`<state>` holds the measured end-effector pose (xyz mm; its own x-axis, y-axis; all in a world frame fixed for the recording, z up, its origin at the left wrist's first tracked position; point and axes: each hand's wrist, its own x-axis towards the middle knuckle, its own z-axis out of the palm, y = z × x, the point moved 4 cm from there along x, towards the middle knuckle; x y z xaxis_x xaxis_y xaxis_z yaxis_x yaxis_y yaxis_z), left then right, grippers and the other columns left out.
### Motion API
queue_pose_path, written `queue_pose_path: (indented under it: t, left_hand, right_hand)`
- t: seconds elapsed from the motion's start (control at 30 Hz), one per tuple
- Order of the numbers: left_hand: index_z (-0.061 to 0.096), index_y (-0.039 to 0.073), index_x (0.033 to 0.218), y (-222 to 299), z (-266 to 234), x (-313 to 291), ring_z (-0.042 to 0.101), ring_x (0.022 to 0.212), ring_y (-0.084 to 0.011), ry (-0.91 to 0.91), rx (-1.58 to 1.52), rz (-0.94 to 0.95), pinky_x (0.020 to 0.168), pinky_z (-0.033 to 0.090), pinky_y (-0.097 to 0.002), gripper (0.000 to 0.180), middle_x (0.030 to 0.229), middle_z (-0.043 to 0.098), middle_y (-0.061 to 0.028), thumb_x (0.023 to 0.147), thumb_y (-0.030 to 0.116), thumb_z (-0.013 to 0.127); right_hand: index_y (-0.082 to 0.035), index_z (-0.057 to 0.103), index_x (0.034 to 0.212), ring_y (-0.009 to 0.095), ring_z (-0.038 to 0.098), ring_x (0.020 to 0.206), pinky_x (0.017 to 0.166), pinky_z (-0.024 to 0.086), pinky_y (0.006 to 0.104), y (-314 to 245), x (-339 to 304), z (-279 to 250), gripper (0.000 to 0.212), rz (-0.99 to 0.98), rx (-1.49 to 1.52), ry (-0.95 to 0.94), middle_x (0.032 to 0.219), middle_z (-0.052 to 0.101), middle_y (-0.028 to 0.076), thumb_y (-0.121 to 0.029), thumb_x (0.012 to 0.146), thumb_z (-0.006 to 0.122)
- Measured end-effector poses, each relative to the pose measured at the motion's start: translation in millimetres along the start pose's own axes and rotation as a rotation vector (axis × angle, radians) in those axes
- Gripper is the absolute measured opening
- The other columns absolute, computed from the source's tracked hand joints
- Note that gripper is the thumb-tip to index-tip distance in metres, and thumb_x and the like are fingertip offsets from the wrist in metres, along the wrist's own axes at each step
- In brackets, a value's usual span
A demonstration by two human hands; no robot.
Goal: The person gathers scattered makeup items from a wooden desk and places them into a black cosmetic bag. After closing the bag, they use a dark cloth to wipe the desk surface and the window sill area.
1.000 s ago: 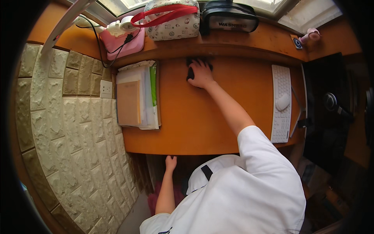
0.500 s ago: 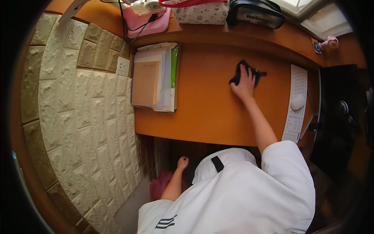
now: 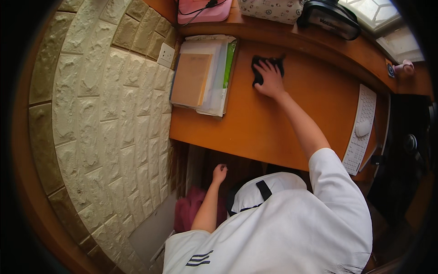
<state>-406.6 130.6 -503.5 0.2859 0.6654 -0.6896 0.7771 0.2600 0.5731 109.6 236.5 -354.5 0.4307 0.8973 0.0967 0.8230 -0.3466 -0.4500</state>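
My right hand [image 3: 270,81] lies over a crumpled black cloth [image 3: 255,64] on the brown wooden desk [image 3: 242,132]. Its fingers are on top of the cloth and the thumb at the near side, holding it against the desktop. Just left of the cloth is a stack of papers and folders [image 3: 191,80], with a brown envelope on top and a green edge at the right. Below the desk's front edge, at the left, my left hand [image 3: 220,172] is curled closed, and nothing shows in it.
On the right are a white keyboard [image 3: 357,150], a white mouse [image 3: 363,128] resting on it and a dark monitor [image 3: 397,150]. The raised back shelf carries a patterned pouch [image 3: 273,10], a black bag [image 3: 328,20] and a pink item [image 3: 205,11]. A brick-patterned wall [image 3: 112,105] borders the left.
My right hand has slid the black cloth leftward over the desk, closer to the paper stack. My left hand stays curled below the edge. The whole view has shifted and turned a little.
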Motion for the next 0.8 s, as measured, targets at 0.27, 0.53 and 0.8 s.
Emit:
queue_pose_path:
  t: [0.27,0.53,0.8]
  left_hand:
    - [0.069,0.003,0.104,-81,22,-53,0.071,0.083,-0.0216,-0.066,0.007,-0.238,0.077,0.055,-0.0339,0.022,0.087,0.073,-0.0113,0.092,0.019,0.06]
    - [0.069,0.002,0.107,-67,28,-53,0.071,0.088,-0.0269,-0.056,0.125,-0.073,0.081,0.055,-0.0365,0.027,0.092,0.073,-0.0143,0.091,0.022,0.062]
    - [0.067,0.002,0.114,16,11,-27,0.069,0.1,-0.0353,0.085,0.01,0.205,0.083,0.053,-0.0391,0.033,0.104,0.072,-0.0202,0.093,0.027,0.062]
  right_hand:
    - [-0.007,0.041,0.148,0.04,0.023,0.147,0.12,0.016,0.0581,-105,-123,19,0.086,-0.145,0.062,-0.216,0.157,0.031,0.02,-0.029,0.072,0.074]
    - [0.003,0.038,0.147,0.046,0.024,0.145,0.117,0.016,0.0641,-233,-176,69,0.098,-0.293,0.119,-0.373,0.155,0.029,0.029,-0.035,0.068,0.08]
    - [-0.006,0.04,0.15,0.042,0.021,0.148,0.117,0.013,0.0639,-343,-67,147,0.09,-0.242,-0.046,-0.332,0.157,0.03,0.022,-0.044,0.075,0.073]
